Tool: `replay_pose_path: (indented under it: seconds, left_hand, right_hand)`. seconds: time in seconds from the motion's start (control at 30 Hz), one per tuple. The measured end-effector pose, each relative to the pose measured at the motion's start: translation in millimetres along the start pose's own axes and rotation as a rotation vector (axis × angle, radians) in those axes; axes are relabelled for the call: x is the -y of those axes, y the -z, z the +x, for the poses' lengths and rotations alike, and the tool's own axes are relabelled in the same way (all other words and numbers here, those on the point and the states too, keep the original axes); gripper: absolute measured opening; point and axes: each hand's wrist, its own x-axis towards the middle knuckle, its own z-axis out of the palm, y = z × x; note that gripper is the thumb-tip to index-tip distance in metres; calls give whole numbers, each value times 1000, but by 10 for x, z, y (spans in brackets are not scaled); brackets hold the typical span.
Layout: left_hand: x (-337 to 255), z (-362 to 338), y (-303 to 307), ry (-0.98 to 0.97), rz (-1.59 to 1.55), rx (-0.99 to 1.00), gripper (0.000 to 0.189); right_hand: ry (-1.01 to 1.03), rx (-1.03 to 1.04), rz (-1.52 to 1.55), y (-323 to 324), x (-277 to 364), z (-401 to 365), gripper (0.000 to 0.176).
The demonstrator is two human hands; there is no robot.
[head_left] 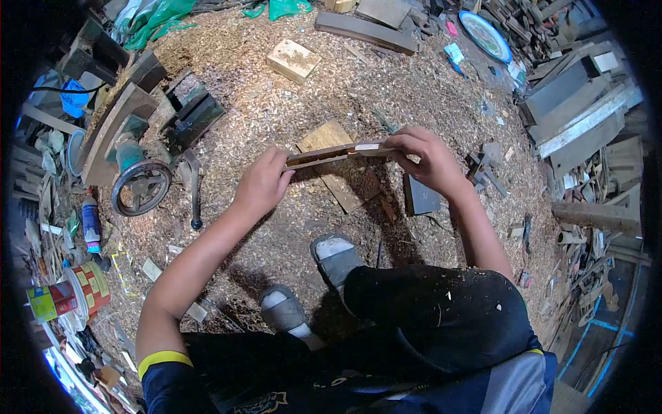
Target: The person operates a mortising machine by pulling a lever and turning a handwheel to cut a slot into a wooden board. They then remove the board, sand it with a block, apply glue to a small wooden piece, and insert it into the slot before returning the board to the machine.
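A narrow wooden piece [321, 158] with a long dark groove along it spans the gap between my hands, held above the ground. My left hand [264, 181] is closed around its left end. On the other end, the fingers and thumb of my right hand [429, 162] are closed in a pinch. A pale patch shows on the wood near my right fingers. Beneath the piece, a flat wooden board [336, 188] lies on the shavings, partly hidden by it. Below my right hand rests a dark rectangular block [422, 196].
Wood shavings [248, 90] cover the ground. A machine with a handwheel [141, 188] and a lever [196, 200] stands at left, near a bucket [89, 290]. A wooden block [294, 61] lies ahead; a blue-rimmed basin [485, 36] and stacked timber [586, 110] are at right.
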Motion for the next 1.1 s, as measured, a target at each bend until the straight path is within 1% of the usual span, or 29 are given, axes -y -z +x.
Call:
replay_pose_path:
  seconds: [0.03, 0.1, 0.2, 0.4, 0.73, 0.8, 0.93, 1.0, 1.1]
  left_hand:
    - [-1, 0, 1, -2, 0, 2, 37]
    - [0, 0, 2, 4, -7, 10, 37]
    - [6, 1, 6, 24, -30, 32, 38]
    - [-12, -18, 28, 7, 5, 22, 39]
    - [4, -21, 1, -3, -3, -1, 39]
    - [-5, -19, 10, 5, -5, 5, 38]
    - [-26, -18, 15, 10, 2, 21, 38]
    - [-20, -20, 16, 14, 3, 27, 38]
    - [-31, -18, 27, 11, 8, 23, 38]
  right_hand:
    - [-2, -2, 0, -7, 9, 6, 37]
    - [69, -46, -40, -16, 39, 44, 34]
    - [82, -16, -84, -9, 87, 123, 32]
    - [108, -19, -31, -84, 65, 181, 33]
    - [96, -47, -47, -132, -44, 124, 31]
    - [91, -12, -95, -130, -32, 102, 32]
    - [82, 58, -80, -155, 66, 139, 31]
    - [36, 101, -97, -198, 129, 179, 27]
    - [33, 94, -75, -216, 256, 270, 25]
